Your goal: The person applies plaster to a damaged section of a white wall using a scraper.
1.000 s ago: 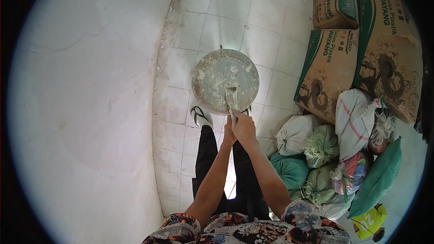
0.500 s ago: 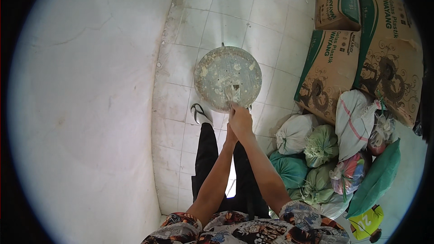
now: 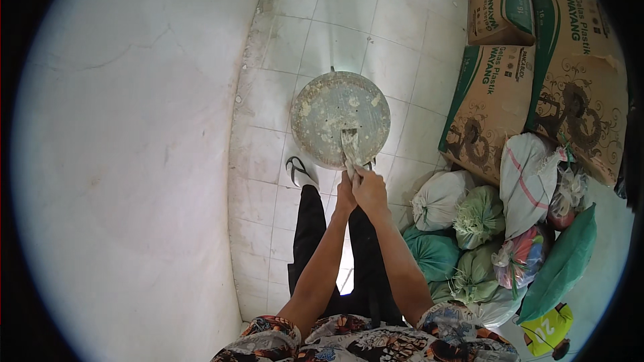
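Observation:
My right hand (image 3: 369,188) is closed round the near end of a flat, pale, stained tool that looks like a scraper (image 3: 350,149). Its darker far end lies over the round stool top (image 3: 329,104), which is grey and spotted with pale, crusty stains. Just left of it, my left hand (image 3: 345,194) is closed too, close against the right one. What the left fingers hold, if anything, is hidden. Both hands are just off the near edge of the stool top.
A white wall (image 3: 134,161) rises on the left, with crumbs along its foot on the tiled floor (image 3: 342,0). At right stand cardboard boxes (image 3: 493,107) and several tied sacks (image 3: 439,198). Another person in a yellow shirt (image 3: 547,328) is at the lower right. My sandalled foot (image 3: 300,173) is beside the stool.
My hands have drawn slightly back toward me, the right one also a little to the right. The tool, blurred before, now shows clearly over the stool top's near part.

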